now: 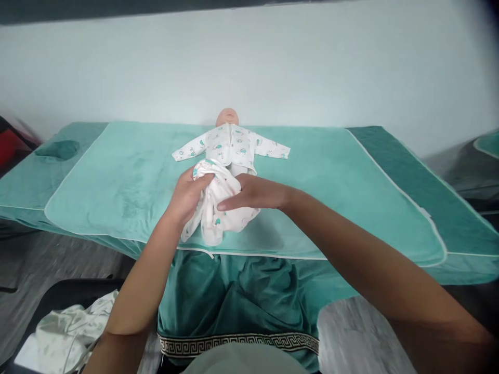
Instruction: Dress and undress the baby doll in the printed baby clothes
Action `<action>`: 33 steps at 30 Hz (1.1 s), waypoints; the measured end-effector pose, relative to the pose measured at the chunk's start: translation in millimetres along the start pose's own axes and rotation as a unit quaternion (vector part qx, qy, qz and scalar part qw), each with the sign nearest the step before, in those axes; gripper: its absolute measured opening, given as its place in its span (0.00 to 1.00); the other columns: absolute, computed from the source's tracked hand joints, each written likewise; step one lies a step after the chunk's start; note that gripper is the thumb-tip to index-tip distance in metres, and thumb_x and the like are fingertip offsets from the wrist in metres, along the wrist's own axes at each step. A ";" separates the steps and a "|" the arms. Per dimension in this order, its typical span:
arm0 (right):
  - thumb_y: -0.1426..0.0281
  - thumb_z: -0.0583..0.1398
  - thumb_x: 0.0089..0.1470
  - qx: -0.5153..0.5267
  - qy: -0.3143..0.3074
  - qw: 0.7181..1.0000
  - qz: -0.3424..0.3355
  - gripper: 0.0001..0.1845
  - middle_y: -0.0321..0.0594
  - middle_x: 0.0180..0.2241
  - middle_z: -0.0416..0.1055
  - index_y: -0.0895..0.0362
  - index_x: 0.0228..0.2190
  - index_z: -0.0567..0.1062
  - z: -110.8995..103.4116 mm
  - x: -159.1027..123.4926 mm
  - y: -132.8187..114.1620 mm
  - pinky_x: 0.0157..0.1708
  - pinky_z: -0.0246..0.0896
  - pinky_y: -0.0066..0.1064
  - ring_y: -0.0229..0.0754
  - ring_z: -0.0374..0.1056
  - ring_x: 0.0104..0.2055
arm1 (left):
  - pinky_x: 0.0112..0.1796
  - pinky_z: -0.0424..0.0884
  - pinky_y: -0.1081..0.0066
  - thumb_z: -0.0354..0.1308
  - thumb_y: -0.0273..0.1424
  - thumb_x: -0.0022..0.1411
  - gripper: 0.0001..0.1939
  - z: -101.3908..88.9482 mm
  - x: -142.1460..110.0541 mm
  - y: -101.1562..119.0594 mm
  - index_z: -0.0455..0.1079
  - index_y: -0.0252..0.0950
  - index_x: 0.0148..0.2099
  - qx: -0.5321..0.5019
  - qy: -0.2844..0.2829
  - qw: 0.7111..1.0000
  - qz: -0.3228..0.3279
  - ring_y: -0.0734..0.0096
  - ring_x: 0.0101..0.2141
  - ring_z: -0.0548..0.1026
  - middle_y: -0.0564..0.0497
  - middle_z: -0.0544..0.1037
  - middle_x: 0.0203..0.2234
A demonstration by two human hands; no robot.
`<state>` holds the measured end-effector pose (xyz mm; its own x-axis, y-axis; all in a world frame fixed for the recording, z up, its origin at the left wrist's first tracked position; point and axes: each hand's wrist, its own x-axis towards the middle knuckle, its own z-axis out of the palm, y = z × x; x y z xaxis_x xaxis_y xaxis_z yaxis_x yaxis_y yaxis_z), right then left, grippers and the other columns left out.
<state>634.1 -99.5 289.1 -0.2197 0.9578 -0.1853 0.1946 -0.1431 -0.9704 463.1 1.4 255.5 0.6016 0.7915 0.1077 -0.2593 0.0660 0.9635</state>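
A loose, printed white garment [212, 223] was held bunched above the near side of the green-covered bed [429, 182], just nearer than the doll [227, 117]. The doll was laid on its back, with a printed jacket [241, 145] over its chest and the sleeves spread left and right.

The garment's left edge was gripped by the left hand [185, 197], closed with the thumb on top. The right hand [255, 192] was partly open, its thumb laid across the cloth and its fingers mostly hidden; whether anything was pinched could not be told. The fabric seemed to be being gathered or sorted; for that, a steady left hold and a clear opening between the folds were called for. More printed cloth [64, 332] was heaped on the black chair [74, 288] at near left.
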 end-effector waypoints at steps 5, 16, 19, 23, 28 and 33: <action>0.51 0.72 0.52 0.197 0.173 0.961 -0.086 0.24 0.42 0.42 0.82 0.56 0.42 0.81 0.4 6.0 16.2 0.43 0.73 0.36 0.48 0.78 0.44 | 0.38 0.75 0.67 0.76 0.46 0.50 0.28 -7.9 -22.7 -20.8 0.80 0.32 0.47 0.004 -0.136 0.980 -0.146 0.59 0.37 0.82 0.45 0.85 0.36; 0.57 0.78 0.42 0.285 0.013 0.958 0.023 0.28 0.39 0.35 0.80 0.57 0.42 0.81 71.7 -10.1 100.8 0.39 0.73 0.34 0.43 0.76 0.37 | 0.40 0.76 0.67 0.73 0.43 0.56 0.23 -12.0 -55.3 -63.5 0.79 0.33 0.48 -0.090 -0.024 0.978 -0.187 0.61 0.36 0.82 0.45 0.85 0.39; 0.54 0.77 0.43 0.374 0.122 0.919 -0.018 0.30 0.40 0.37 0.81 0.56 0.45 0.80 70.9 -12.1 110.0 0.41 0.74 0.35 0.45 0.77 0.39 | 0.39 0.75 0.68 0.76 0.44 0.52 0.27 -24.9 -61.5 -73.5 0.80 0.33 0.48 -0.078 -0.072 0.965 -0.239 0.63 0.35 0.81 0.46 0.85 0.38; 0.49 0.73 0.47 0.403 0.187 0.896 -0.022 0.29 0.44 0.43 0.82 0.56 0.44 0.81 65.0 -17.3 128.8 0.43 0.74 0.37 0.48 0.78 0.42 | 0.40 0.74 0.67 0.78 0.42 0.48 0.27 -41.9 -62.8 -72.4 0.82 0.30 0.45 -0.016 -0.220 0.924 -0.312 0.61 0.36 0.80 0.44 0.85 0.38; 0.54 0.70 0.49 0.224 0.324 0.919 -0.008 0.24 0.43 0.46 0.82 0.55 0.44 0.83 64.2 -23.4 156.3 0.52 0.71 0.44 0.51 0.77 0.48 | 0.50 0.73 0.63 0.66 0.36 0.62 0.20 -21.8 -43.3 -62.4 0.78 0.37 0.56 0.182 -0.110 0.966 -0.148 0.57 0.48 0.80 0.47 0.83 0.50; 0.60 0.61 0.53 -0.003 0.456 0.890 0.024 0.19 0.45 0.45 0.83 0.56 0.43 0.82 50.4 -18.6 170.6 0.52 0.70 0.45 0.54 0.77 0.49 | 0.49 0.73 0.60 0.55 0.28 0.68 0.14 14.2 -21.9 -66.9 0.74 0.35 0.54 0.582 -0.128 0.802 -0.040 0.51 0.51 0.79 0.40 0.82 0.49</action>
<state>623.1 -154.3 119.2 0.6549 0.7554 -0.0226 0.1874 -0.1913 -0.9635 478.0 -29.0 192.2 0.7548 0.6529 -0.0633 0.5797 -0.6186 0.5304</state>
